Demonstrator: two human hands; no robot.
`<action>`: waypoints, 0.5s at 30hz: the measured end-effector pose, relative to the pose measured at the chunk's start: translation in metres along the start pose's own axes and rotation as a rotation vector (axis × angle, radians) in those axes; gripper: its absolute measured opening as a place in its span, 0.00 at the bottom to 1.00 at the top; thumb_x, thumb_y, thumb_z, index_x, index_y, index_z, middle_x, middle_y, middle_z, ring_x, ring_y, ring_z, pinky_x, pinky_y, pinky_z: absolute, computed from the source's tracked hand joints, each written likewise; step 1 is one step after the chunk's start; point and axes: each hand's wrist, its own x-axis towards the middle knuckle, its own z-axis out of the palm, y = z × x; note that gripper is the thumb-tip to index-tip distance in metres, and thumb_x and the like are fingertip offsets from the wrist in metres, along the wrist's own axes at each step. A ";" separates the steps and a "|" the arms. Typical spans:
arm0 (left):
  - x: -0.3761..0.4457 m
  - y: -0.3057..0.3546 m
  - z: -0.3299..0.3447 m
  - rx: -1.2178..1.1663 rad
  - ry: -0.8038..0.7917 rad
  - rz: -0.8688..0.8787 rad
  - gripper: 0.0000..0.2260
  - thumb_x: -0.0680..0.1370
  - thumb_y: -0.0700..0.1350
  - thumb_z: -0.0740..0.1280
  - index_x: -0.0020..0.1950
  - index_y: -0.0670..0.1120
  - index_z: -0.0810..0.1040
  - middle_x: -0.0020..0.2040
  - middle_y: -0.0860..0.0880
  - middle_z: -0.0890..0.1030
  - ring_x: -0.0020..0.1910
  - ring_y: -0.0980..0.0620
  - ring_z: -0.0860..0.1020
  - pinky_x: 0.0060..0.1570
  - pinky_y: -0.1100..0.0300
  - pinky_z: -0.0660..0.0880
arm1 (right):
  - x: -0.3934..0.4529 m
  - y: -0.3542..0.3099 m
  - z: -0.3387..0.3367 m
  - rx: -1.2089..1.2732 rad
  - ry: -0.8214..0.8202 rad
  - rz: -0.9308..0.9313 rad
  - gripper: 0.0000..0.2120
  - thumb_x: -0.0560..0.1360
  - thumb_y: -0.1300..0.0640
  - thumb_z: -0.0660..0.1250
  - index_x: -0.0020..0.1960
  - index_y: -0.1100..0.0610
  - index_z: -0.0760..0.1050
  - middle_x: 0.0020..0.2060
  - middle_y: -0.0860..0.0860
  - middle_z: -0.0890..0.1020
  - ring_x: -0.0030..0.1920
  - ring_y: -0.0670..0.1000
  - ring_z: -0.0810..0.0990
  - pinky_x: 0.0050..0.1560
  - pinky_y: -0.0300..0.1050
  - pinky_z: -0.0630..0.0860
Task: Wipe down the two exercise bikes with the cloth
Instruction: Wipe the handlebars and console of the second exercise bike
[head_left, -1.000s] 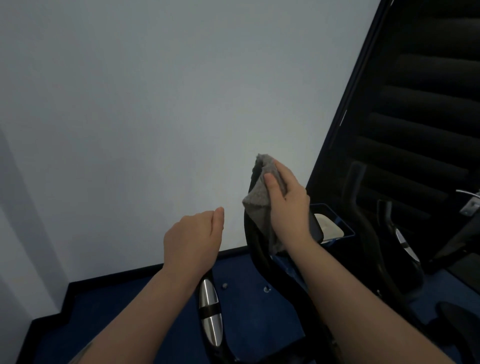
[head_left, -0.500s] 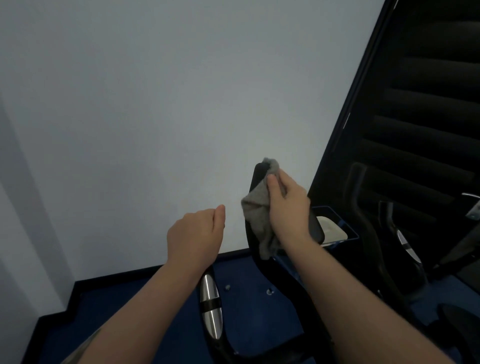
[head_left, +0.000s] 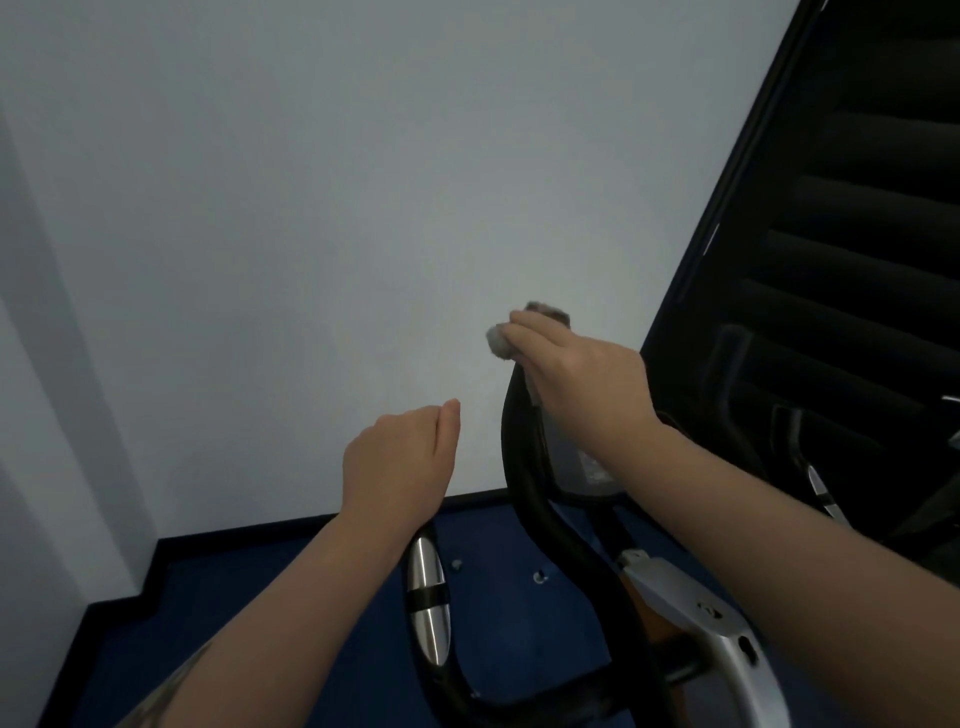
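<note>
My right hand has carried the grey cloth up onto the top edge of the near bike's console.

A second ago my right hand (head_left: 582, 371) held the small crumpled grey cloth (head_left: 500, 343) lower against the side of the dark console (head_left: 566, 462); now it clamps the cloth over the console's top, so I judge that top edge is being wiped, with most of this bike left. My left hand (head_left: 397, 457) hovers loosely curled, holding nothing, above the black handlebar with chrome grip (head_left: 427, 597). The second black exercise bike (head_left: 800, 457) stands untouched to the right, against the dark slatted panel (head_left: 857, 208). The curved handlebar tube crowds my reach downward.
</note>
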 end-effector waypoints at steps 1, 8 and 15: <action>0.000 -0.001 0.000 -0.009 -0.002 -0.003 0.29 0.78 0.58 0.42 0.41 0.47 0.80 0.37 0.51 0.83 0.37 0.50 0.80 0.39 0.50 0.78 | -0.001 0.003 0.004 0.005 -0.024 -0.023 0.12 0.79 0.60 0.60 0.59 0.50 0.77 0.61 0.41 0.78 0.38 0.54 0.81 0.31 0.51 0.77; 0.000 0.000 -0.004 -0.050 -0.045 -0.058 0.27 0.79 0.58 0.44 0.42 0.48 0.80 0.39 0.50 0.83 0.38 0.48 0.80 0.43 0.49 0.77 | -0.038 -0.020 0.012 0.155 -0.502 -0.140 0.12 0.80 0.46 0.57 0.58 0.44 0.76 0.57 0.43 0.79 0.49 0.55 0.82 0.45 0.51 0.78; -0.002 0.005 -0.005 -0.064 -0.035 -0.101 0.26 0.81 0.57 0.45 0.43 0.47 0.80 0.40 0.51 0.83 0.39 0.49 0.80 0.43 0.49 0.77 | -0.003 0.001 -0.012 0.240 -0.138 -0.086 0.14 0.80 0.46 0.57 0.60 0.46 0.78 0.61 0.40 0.79 0.49 0.51 0.82 0.41 0.52 0.78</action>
